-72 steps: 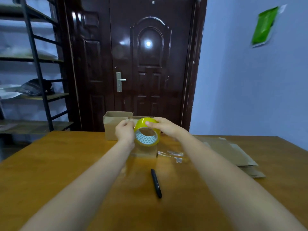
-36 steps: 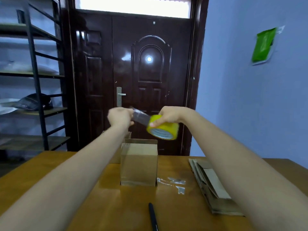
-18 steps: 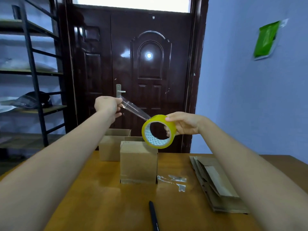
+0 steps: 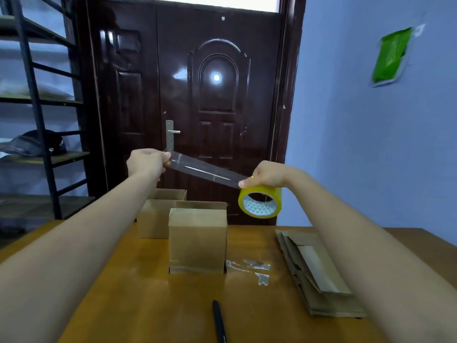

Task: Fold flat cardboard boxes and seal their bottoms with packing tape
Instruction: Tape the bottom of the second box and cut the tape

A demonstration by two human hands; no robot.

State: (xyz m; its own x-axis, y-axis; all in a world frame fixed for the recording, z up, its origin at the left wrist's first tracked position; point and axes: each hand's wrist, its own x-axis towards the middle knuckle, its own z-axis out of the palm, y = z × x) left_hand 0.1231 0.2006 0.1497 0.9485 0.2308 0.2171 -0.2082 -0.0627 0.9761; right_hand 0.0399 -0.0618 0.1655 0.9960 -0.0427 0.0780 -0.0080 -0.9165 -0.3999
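Observation:
My right hand [image 4: 268, 175] grips a yellow roll of clear packing tape [image 4: 260, 202] held in the air above the table. My left hand [image 4: 147, 162] pinches the free end of a clear tape strip [image 4: 202, 170], which stretches taut down to the roll. Below both hands a folded cardboard box [image 4: 197, 240] stands on the wooden table [image 4: 138, 300]. A second box [image 4: 158, 215] stands behind it to the left. Flat cardboard blanks [image 4: 314, 271] lie stacked at the right.
A black pen [image 4: 219, 321] lies near the table's front edge. Scraps of clear tape [image 4: 249, 267] lie just right of the front box. A dark door [image 4: 197, 107] stands behind the table, with a metal shelf rack [image 4: 42, 115] at the left.
The roll went up off the table. My hands have drawn apart, pulling a longer strip off it. The roll has moved right and a little lower.

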